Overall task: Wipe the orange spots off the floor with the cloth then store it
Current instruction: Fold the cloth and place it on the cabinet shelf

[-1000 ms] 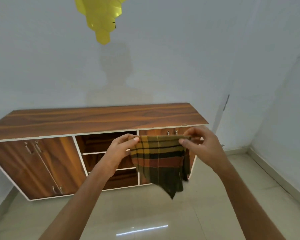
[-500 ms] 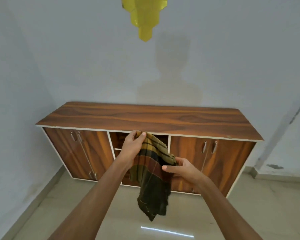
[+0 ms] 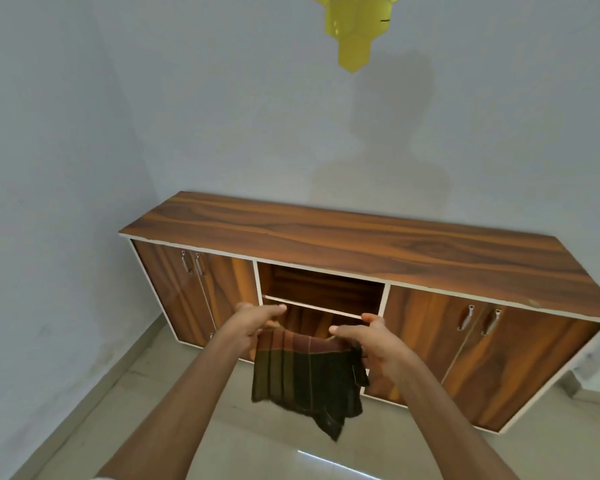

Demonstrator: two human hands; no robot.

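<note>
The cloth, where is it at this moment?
In the head view the cloth hangs low at centre, held along its top edge by the left hand and right hand, before the cabinet's open middle shelves.

Looking out from head height, forward and downward, through a single wide-angle lens, with no second view sharing the scene. Facing a wooden cabinet against the wall, from close in front and above, so seeing both its top and its front. Taking in the room's left corner, the floor along the bottom edge, and both forearms reaching in from below. Catching a yellow hanging shape at the top edge.
</note>
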